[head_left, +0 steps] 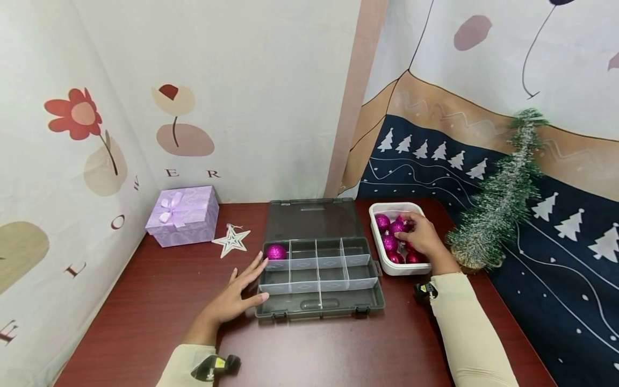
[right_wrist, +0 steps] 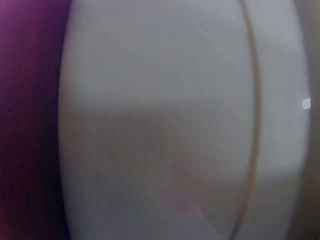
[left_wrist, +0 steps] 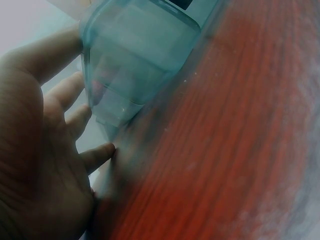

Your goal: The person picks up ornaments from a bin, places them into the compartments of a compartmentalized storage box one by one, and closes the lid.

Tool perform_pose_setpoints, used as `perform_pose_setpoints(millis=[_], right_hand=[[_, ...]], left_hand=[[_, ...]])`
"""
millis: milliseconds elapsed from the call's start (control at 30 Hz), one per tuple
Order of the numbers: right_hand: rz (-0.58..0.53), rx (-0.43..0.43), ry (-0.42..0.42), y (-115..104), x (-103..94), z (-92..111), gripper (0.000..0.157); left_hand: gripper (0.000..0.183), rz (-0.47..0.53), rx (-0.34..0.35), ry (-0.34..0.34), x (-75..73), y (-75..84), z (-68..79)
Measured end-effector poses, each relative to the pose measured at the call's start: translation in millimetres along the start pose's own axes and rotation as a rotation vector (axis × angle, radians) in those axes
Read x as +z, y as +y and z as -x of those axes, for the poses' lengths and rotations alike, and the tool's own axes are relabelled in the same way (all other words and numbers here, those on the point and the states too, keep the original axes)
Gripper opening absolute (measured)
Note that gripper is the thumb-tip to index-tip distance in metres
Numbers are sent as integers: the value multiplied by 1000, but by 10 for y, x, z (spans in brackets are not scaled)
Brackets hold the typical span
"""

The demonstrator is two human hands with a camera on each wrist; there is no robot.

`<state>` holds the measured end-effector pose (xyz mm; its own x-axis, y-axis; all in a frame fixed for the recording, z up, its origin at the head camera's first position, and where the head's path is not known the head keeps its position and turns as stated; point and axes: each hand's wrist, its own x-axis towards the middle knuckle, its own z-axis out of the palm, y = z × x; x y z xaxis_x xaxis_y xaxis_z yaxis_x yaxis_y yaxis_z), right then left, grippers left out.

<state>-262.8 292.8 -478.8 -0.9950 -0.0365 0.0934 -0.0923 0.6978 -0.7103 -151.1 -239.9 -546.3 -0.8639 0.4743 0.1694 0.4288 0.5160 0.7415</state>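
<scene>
My left hand (head_left: 237, 295) rests against the left edge of a grey divided plastic box (head_left: 333, 301), fingers spread and fairly straight. In the left wrist view its fingers touch the box's translucent side (left_wrist: 145, 55). The box lies with its lid back; one purple glitter bauble (head_left: 276, 251) sits in its back left compartment. Inside a white tub (head_left: 406, 272) at the right, my right hand (head_left: 422, 235) has thumb and fingers curled about a purple glitter bauble (head_left: 397, 228). Several purple and red baubles (head_left: 389, 243) lie around it. The right wrist view shows just the blurred tub wall (right_wrist: 160, 75).
A lilac gift box (head_left: 186, 215) with a bow stands at the back left, next to a white star ornament (head_left: 232, 241). Right of the tub, a small frosted artificial tree (head_left: 503, 204) stands near the patterned cloth. Everything rests on a dark red wooden table (head_left: 159, 301).
</scene>
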Motion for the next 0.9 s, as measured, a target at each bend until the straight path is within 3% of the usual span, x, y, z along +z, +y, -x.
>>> perform_pose_setpoints(millis=[667,900], right_hand=[[92,42,-11,8,31,13,48],[71,-3,19,-47,-4,36,56]], left_hand=[[87,3,4,9,15,-16,18],[87,-10,0,13,7,3,21]])
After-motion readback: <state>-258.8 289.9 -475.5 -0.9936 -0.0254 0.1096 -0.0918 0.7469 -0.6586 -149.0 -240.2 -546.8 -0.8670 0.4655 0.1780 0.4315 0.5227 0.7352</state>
